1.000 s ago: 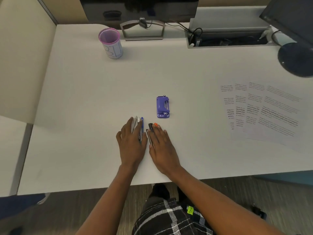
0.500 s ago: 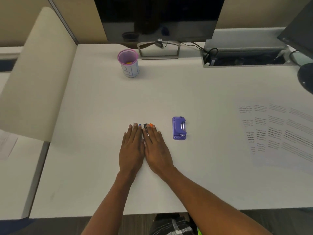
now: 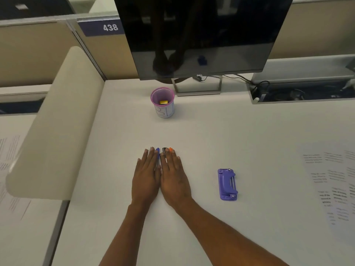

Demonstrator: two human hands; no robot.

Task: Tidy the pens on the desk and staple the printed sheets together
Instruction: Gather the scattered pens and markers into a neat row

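Several pens lie bunched on the white desk [image 3: 211, 135] under my two hands; only their far ends show: a blue pen [image 3: 158, 150], a black pen [image 3: 164, 149] and an orange tip [image 3: 170, 149]. My left hand [image 3: 147, 179] and my right hand [image 3: 173, 179] lie flat side by side on top of them, fingers straight and pointing away from me. A purple stapler [image 3: 227, 184] rests to the right of my right hand, apart from it. The printed sheets [image 3: 334, 179] are spread at the desk's right edge.
A pink-rimmed mesh cup [image 3: 163, 104] with a small yellow item inside stands at the back, straight beyond my hands. Behind it is a dark monitor [image 3: 199, 35] on its stand. A beige divider panel [image 3: 57, 121] bounds the left; an open cable tray [image 3: 303, 93] sits back right.
My hands have closed together over the pens and slid them forward and to the left, away from the stapler. My view has tilted up toward the monitor.
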